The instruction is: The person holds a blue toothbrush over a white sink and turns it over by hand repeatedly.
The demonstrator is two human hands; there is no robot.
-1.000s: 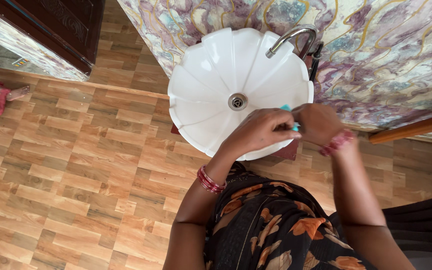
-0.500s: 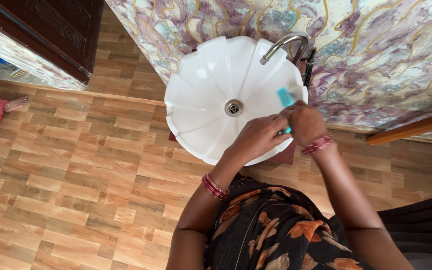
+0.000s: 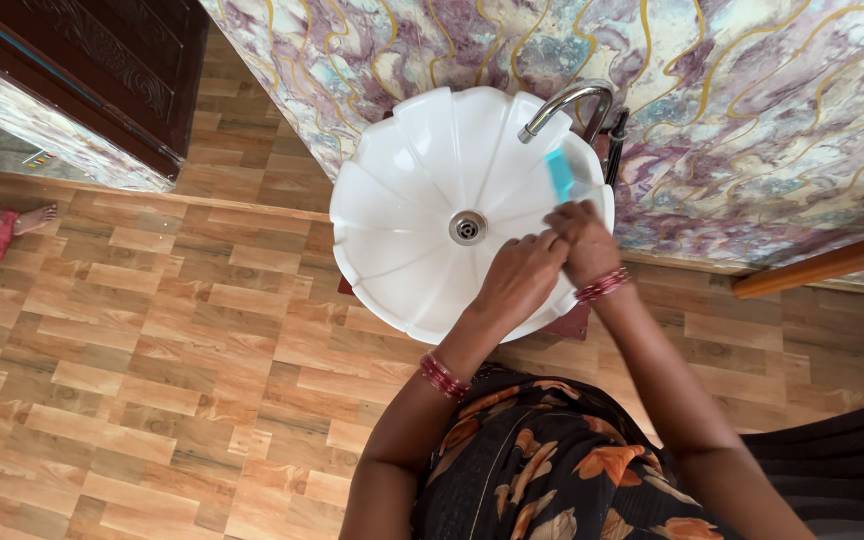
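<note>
Both of my hands are over the right side of a white scalloped wash basin [image 3: 372, 200]. My right hand [image 3: 584, 242] grips a slim light-blue plastic thing [image 3: 559, 175] that sticks up toward the curved chrome tap [image 3: 567, 103]. My left hand [image 3: 520, 275] is curled beside the right hand, its fingertips pinching the lower end of the blue thing. Most of the blue thing is hidden inside the two hands. Red bangles are on both wrists. The basin's drain [image 3: 468, 227] lies just left of my hands.
A marbled purple and yellow wall [image 3: 752, 110] runs behind the basin. Wood-pattern floor tiles [image 3: 152, 330] spread to the left. A dark wooden door [image 3: 102, 50] is at the top left, and another person's foot [image 3: 34, 216] shows at the left edge.
My hands have moved up from the basin's near rim toward the tap. The blue thing now sticks out further above my right hand.
</note>
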